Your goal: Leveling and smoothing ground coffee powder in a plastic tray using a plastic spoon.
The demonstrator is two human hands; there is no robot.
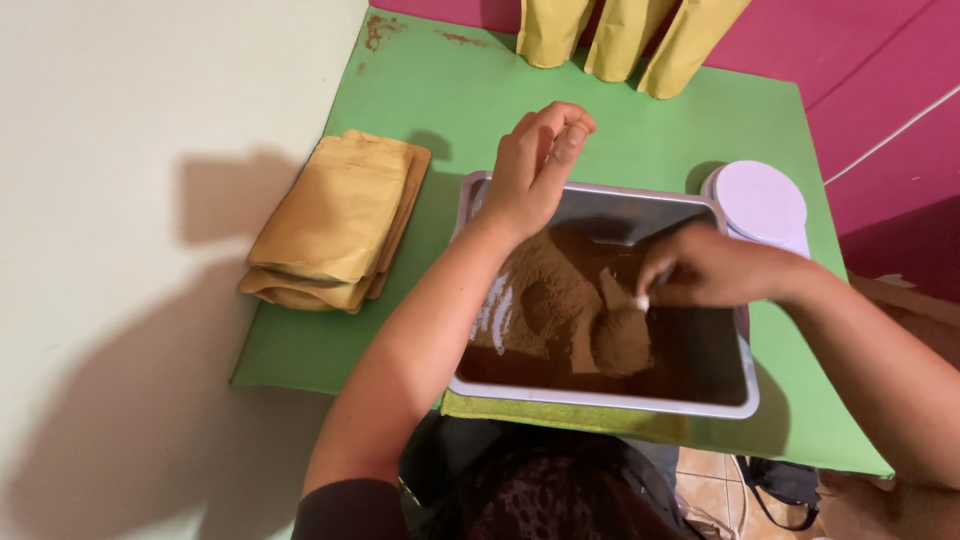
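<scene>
Nearest me: shallow rectangular metal tray (600, 400) of fine brown powder (560, 300), loose and mounded, sitting on the green matte worktop (640, 130). My right hand (705, 268) pinches a small white-handled scoop (625, 325), heaped, over the tray's middle. My left hand (535, 165) hovers at the tray's far-left rim, fingertips pinched together, holding nothing I can see. Risk, as I judge it: a tilted scoop dusts the worktop. Left of the tray: flat tan paper pouches (335, 225), stacked. Right of it: round white scale (760, 200).

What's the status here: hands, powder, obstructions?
Left hand raised over tray, fingers pinched, empty. Right hand gripping white scoop heaped with brown powder. Nothing blocking.
</scene>
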